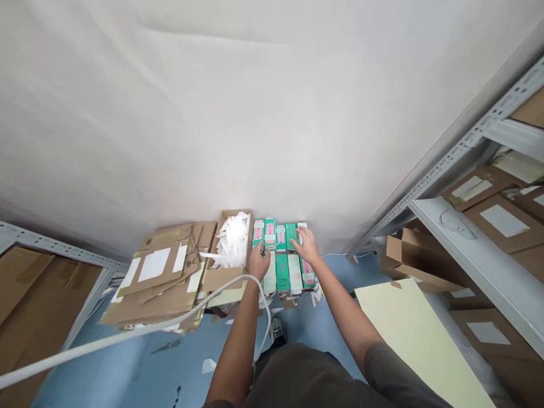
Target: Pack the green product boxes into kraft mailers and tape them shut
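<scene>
Several small green-and-white cartons, some with pink pictures, stand in rows against the wall. My left hand (259, 262) is at the left side of these rows, thumb and forefinger apart, close to a green carton with a pink picture (270, 231). At the right end, my right hand (306, 246) reaches over the back row with its fingers spread. Its thumb lies by a plain green carton (291, 234), and its fingertips rest near a pale carton partly hidden behind them. In the front row are another green carton (282, 272) and a white one (294, 273).
Left of the cartons stands an open cardboard box (223, 279) filled with white paper strips (233, 241). Flattened cardboard (159, 272) is stacked beyond it. A white cable (170, 324) crosses before my left forearm. Shelving (476, 249) with brown boxes and a pale yellow board (419, 334) are at right.
</scene>
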The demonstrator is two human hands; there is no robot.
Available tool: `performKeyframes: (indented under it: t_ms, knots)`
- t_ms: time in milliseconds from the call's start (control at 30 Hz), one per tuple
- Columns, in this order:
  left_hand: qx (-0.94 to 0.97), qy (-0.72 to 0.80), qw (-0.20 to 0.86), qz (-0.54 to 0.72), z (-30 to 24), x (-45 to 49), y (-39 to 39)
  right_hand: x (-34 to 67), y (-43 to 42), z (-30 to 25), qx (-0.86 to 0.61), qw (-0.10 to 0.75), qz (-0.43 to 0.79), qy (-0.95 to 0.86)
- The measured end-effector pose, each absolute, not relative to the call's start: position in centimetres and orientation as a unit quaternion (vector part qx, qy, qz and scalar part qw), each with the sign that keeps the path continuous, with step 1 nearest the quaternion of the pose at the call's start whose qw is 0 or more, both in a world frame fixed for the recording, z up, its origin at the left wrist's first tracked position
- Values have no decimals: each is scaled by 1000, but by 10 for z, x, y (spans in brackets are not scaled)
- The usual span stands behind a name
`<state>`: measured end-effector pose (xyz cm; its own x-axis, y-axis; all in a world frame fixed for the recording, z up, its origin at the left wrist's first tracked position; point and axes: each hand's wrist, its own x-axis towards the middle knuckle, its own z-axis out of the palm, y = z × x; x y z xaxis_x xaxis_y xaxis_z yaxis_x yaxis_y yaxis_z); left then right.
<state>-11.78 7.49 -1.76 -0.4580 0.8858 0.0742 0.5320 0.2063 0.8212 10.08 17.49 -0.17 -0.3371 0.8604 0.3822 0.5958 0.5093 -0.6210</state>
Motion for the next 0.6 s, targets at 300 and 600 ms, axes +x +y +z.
performKeyframes:
  t_ms: [300,600]
  knots:
    - [488,810,227,235,-84,-144,185,29,228,-42,-510,295,224,-776]
    - [560,772,210,216,-129,-149,199,37,246,-136,-605,261,311,-685]
